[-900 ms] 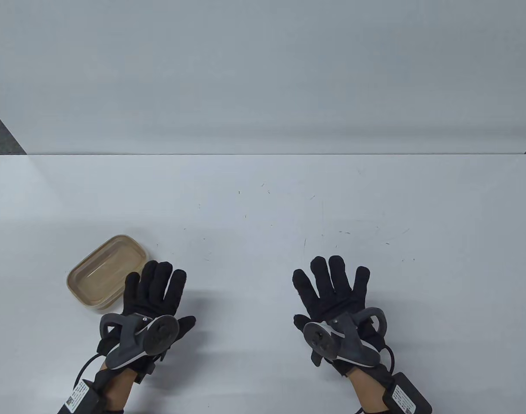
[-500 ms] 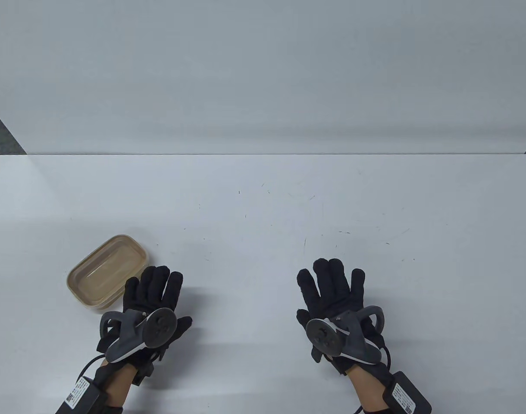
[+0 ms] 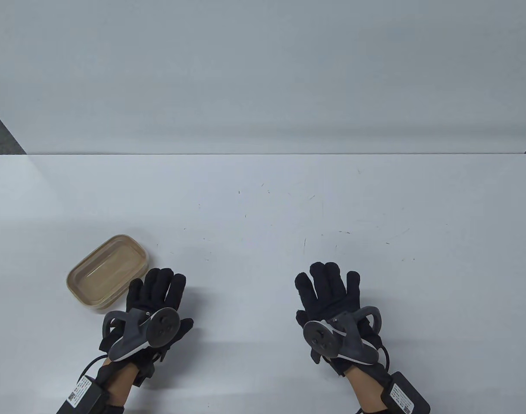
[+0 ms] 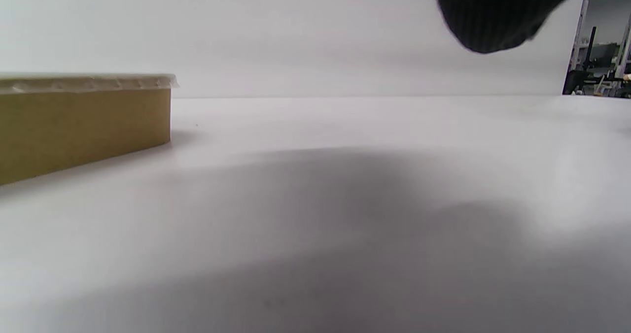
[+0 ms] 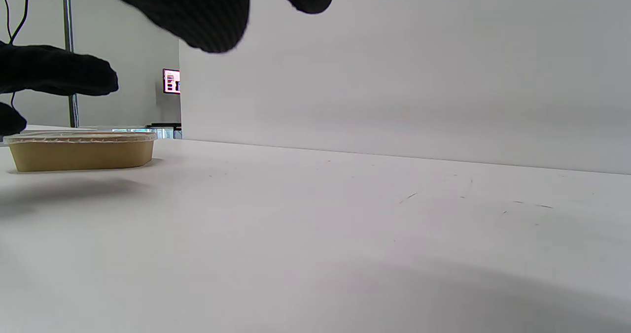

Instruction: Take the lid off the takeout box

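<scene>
Looking across the white table (image 3: 263,194), we are seeing faint scratch marks (image 3: 345,233) ahead of our right hand (image 3: 332,302) and nothing lying between either hand and the takeout box (image 3: 108,271). That box is sitting at the near left, its clear lid (image 3: 110,267) on. Our left hand (image 3: 153,302) is hovering just beside its near right corner, fingers extended, gripping nothing. Our right hand is hovering well apart from the box, fingers spread, likewise gripping nothing.

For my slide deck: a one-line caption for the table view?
Gloved left hand and right hand hover open beside a lidded takeout box.
</scene>
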{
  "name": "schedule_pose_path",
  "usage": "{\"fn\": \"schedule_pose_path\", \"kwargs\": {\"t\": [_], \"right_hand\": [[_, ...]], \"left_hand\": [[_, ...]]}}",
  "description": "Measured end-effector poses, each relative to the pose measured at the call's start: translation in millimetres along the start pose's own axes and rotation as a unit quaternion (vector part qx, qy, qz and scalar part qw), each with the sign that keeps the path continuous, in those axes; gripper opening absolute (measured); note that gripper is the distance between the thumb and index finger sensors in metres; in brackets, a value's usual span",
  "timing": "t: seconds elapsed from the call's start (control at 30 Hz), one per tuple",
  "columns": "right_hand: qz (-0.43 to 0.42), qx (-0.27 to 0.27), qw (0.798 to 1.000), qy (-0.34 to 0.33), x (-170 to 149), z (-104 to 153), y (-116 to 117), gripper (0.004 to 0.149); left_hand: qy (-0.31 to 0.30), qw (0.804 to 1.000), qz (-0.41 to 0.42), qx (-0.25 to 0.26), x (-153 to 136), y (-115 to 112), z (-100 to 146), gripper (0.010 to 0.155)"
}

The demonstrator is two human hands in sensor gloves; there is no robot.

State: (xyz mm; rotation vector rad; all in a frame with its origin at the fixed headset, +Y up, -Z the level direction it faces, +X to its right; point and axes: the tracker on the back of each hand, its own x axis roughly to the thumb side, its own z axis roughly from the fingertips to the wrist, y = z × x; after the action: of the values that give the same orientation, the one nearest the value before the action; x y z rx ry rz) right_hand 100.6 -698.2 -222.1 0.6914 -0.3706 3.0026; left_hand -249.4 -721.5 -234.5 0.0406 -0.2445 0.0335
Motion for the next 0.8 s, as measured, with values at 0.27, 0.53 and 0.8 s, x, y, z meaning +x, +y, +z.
{"fn": "schedule_pose_path", "kwargs": {"t": [0.27, 0.53, 0.8], "right_hand": [[-0.026, -0.014, 0.999, 0.021, -5.8, 0.4, -4.4, 0.075], [-0.018, -0.003, 1.0, 0.016, -5.6, -2.0, -0.6, 0.075], [-0.032, 0.0, 0.999, 0.022, -7.9, -2.5, 0.1, 0.075]], "left_hand": [[0.195, 0.896, 0.277, 0.285, -123.3, 63.0, 57.5, 0.082], [0.452, 0.808, 0.35, 0.139, -193.3, -1.3, 60.5, 0.074], [0.502, 0.773, 0.388, 0.032, -201.2, -37.2, 55.9, 0.076]]}}
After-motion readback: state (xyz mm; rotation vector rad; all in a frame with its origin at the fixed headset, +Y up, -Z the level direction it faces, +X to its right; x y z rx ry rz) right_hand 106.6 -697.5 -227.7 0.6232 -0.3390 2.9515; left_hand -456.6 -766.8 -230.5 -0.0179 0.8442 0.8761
